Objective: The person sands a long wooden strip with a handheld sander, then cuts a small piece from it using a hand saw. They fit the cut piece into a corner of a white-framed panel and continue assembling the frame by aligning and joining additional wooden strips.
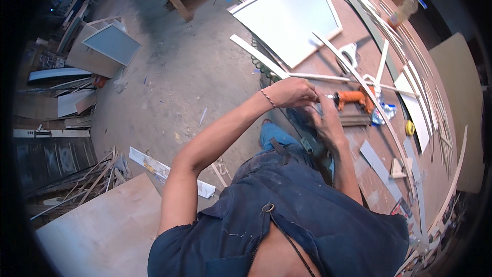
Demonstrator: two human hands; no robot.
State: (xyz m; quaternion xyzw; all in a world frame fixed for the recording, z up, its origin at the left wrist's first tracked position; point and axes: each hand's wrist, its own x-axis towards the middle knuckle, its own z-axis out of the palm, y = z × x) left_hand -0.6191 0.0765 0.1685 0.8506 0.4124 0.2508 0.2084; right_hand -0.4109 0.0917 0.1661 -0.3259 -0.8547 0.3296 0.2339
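My left hand (289, 92) reaches over the table's near edge, its fingers curled inward. Against its fingertips is my right hand (327, 122), with fingers bent together in what looks like a pinch. Whatever lies between them is too small or hidden to name. Just right of the hands an orange power tool (351, 97) lies on the tabletop. A white strip (259, 56) juts past the table edge behind my left hand. Thin pale wooden strips (379, 84) cross the table beyond the tool.
A white framed panel (292, 20) lies at the table's far end. Nearby are a white-handled tool (349, 54), a yellow tape measure (409, 127), a blue-and-white packet (384, 114) and a bottle (403, 11). Scrap wood (95, 174) and a large board (102, 225) sit on the left.
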